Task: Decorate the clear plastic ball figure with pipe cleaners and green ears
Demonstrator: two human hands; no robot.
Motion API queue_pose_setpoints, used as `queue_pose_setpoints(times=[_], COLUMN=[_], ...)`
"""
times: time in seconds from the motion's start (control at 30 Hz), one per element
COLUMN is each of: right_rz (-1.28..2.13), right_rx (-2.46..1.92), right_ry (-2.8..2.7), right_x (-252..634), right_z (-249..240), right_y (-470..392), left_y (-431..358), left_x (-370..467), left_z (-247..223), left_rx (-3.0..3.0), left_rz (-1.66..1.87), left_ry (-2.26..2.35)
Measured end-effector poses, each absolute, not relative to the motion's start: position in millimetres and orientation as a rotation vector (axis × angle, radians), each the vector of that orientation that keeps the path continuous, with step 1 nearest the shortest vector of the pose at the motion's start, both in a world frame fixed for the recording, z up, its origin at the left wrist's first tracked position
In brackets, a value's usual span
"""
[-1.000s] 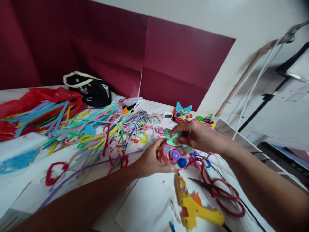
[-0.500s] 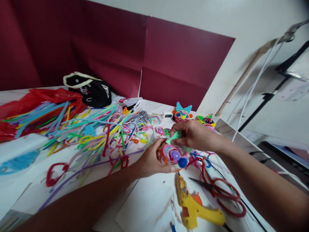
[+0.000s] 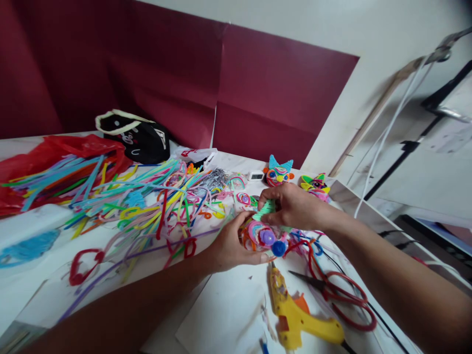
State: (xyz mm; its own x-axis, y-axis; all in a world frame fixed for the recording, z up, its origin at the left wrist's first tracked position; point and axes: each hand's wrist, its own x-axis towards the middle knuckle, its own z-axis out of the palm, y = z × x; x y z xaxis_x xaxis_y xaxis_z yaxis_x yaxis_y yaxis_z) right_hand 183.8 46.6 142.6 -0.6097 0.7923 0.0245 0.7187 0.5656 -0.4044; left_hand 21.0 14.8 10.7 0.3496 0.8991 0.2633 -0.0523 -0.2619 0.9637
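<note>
My left hand (image 3: 229, 246) is wrapped round a colourful pipe-cleaner craft piece (image 3: 258, 235) with pink rings, a purple ball and a blue coil. Above it, my right hand (image 3: 291, 205) pinches a mint-green ridged piece (image 3: 264, 210) against the top of the craft piece. Where the green piece meets it is partly hidden by my fingers. Below the hands lies a yellow glue gun (image 3: 295, 317), its nozzle close under the craft piece. Red-handled scissors (image 3: 342, 295) rest to its right, under my right forearm.
Loose pipe cleaners (image 3: 147, 196) spread across the left, partly over a red plastic bag (image 3: 92, 145). A black pouch (image 3: 147, 142), a small white digital display (image 3: 255, 175), a finished-looking blue-eared figure (image 3: 279, 172) and a yellow-green-eared one (image 3: 316, 184) stand behind. A shelf edge runs along the right.
</note>
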Motion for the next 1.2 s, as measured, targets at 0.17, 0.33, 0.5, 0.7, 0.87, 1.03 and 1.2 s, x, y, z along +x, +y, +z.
queue_pose_setpoints(times=[0.17,0.33,0.5,0.7,0.87,1.03,1.2], right_rz=[0.519,0.532,0.519,0.516,0.563,0.547,0.513], right_rx=[-1.278,-1.287,-1.271,-1.297,-1.249,-1.170,-1.065], right_ry=[-2.586,-2.567,-2.569,-2.561,-2.567,-2.562,-2.521], right_x=[182.8,184.1,185.6,184.3,186.2,190.4,194.3], right_z=[142.6,139.7,140.0,146.5,146.9,145.8,147.1], right_y=[46.4,49.9,49.4,43.6,43.9,46.6,48.6], left_y=[15.2,14.8,14.2,11.6,12.0,13.1,11.6], left_x=[20.6,20.1,19.0,18.8,19.2,18.3,17.7], left_z=[10.3,12.6,14.5,18.9,19.3,17.2,18.7], left_rx=[1.520,1.476,1.404,1.389,1.377,1.361,1.371], left_rz=[1.124,1.112,1.096,1.111,1.097,1.100,1.119], left_ry=[0.749,0.760,0.739,0.728,0.727,0.737,0.713])
